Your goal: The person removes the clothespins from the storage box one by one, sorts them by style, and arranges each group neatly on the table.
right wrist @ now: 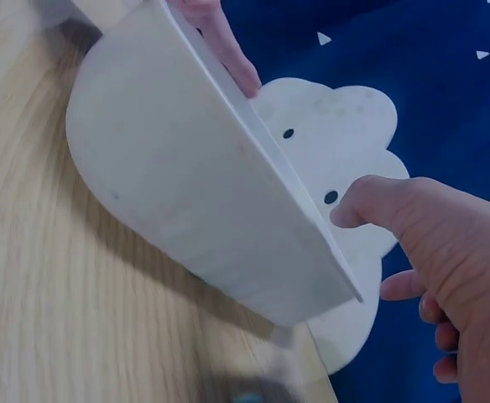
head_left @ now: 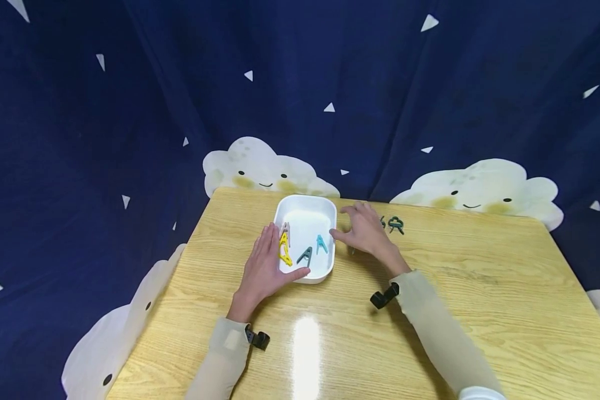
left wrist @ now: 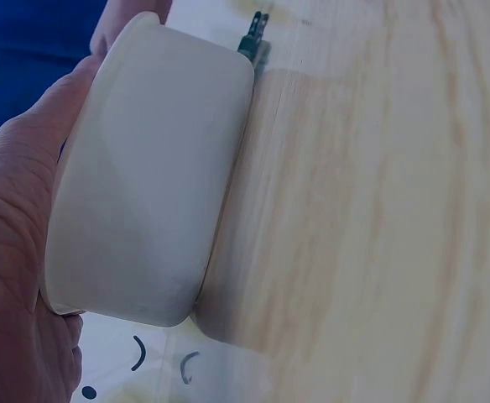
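A white plastic box (head_left: 302, 219) stands on the table with several clothes pegs in it. A light blue peg (head_left: 321, 244) and a dark green peg (head_left: 306, 255) lie toward its right and near side. Yellow pegs (head_left: 284, 249) and a pale pink peg (head_left: 286, 232) are at its left wall, partly behind my fingers. My left hand (head_left: 267, 266) rests along the left rim, fingers straight and thumb stretched over the near rim. At the right rim my right hand (head_left: 364, 229) has thumb and fingers spread apart, holding nothing; its thumb tip overlaps the rim.
Dark green clips, one cloud-shaped (head_left: 395, 224), lie on the wooden table (head_left: 480, 278) right of my right hand. A small tip of something shows under that hand. Behind the table hangs a dark blue curtain (head_left: 300, 83) with white triangles and clouds.
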{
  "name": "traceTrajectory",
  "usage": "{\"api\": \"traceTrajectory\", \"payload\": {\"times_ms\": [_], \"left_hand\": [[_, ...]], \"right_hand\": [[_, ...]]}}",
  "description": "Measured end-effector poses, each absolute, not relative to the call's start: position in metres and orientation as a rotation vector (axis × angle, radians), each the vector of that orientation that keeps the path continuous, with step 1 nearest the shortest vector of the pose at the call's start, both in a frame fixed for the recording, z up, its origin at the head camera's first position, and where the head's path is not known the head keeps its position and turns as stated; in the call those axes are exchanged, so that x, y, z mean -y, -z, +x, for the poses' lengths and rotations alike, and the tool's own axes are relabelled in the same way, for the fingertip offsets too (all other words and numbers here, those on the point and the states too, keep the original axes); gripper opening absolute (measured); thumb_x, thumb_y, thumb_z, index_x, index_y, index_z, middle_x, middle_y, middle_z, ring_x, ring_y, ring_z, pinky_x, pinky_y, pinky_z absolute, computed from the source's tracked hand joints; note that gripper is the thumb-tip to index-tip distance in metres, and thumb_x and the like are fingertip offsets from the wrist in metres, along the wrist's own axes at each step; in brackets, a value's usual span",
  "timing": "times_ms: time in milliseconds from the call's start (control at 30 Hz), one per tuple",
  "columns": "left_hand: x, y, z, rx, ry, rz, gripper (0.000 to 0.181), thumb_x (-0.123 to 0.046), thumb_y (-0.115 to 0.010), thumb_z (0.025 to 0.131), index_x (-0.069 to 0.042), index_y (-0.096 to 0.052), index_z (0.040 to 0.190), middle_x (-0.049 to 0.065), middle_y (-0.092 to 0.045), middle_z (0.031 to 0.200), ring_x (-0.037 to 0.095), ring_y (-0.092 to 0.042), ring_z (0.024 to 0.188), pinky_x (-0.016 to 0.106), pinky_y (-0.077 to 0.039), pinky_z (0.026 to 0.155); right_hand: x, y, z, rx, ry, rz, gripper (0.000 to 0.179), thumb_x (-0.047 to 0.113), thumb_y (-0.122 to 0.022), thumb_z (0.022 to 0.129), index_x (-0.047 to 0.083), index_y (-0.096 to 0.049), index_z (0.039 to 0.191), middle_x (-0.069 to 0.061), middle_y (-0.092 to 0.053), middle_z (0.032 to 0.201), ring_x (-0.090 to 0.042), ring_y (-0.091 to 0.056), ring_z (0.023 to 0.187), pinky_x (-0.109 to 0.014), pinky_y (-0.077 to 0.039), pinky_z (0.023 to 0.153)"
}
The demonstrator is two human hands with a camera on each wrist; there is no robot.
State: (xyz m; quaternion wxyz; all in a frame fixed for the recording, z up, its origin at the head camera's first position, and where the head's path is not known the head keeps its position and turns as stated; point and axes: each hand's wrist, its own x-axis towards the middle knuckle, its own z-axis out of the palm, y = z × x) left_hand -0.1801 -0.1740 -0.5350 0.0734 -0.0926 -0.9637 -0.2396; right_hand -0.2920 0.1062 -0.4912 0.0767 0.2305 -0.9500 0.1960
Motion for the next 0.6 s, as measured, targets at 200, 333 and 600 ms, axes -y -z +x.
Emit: {"api": "traceTrajectory", "payload": {"times_ms": [200, 333, 600], "left_hand": [[0.174, 0.534, -0.180, 2.896, 0.726, -0.270, 0.138, -0.095, -0.055, 0.075, -0.004, -0.009, 0.168, 0.009, -0.002, 0.176, 0.027, -0.005, 0.163, 0.044, -0.011, 0.131], [0.173, 0.535, -0.181, 2.893, 0.710, -0.278, 0.137, -0.095, -0.054, 0.076, -0.003, -0.010, 0.167, 0.011, -0.005, 0.176, 0.030, -0.007, 0.162, 0.045, -0.012, 0.131], [0.174, 0.537, -0.181, 2.875, 0.690, -0.288, 0.137, -0.095, -0.053, 0.076, -0.003, -0.011, 0.167, 0.013, -0.008, 0.176, 0.028, -0.006, 0.162, 0.045, -0.012, 0.131]], "right_hand": [[-0.082, 0.491, -0.290, 2.807, -0.567, 0.755, 0.070, 0.054, -0.079, 0.083, 0.003, -0.070, 0.129, -0.012, -0.060, 0.106, -0.031, -0.049, 0.099, -0.045, -0.045, 0.084], [-0.064, 0.496, -0.288, 2.815, -0.469, 0.817, 0.068, 0.054, -0.077, 0.084, 0.004, -0.070, 0.128, -0.012, -0.062, 0.112, -0.029, -0.048, 0.100, -0.042, -0.043, 0.084], [-0.030, 0.503, -0.285, 2.851, -0.339, 1.010, 0.058, 0.046, -0.079, 0.086, 0.005, -0.072, 0.127, -0.009, -0.061, 0.109, -0.028, -0.046, 0.100, -0.042, -0.042, 0.092]]}}
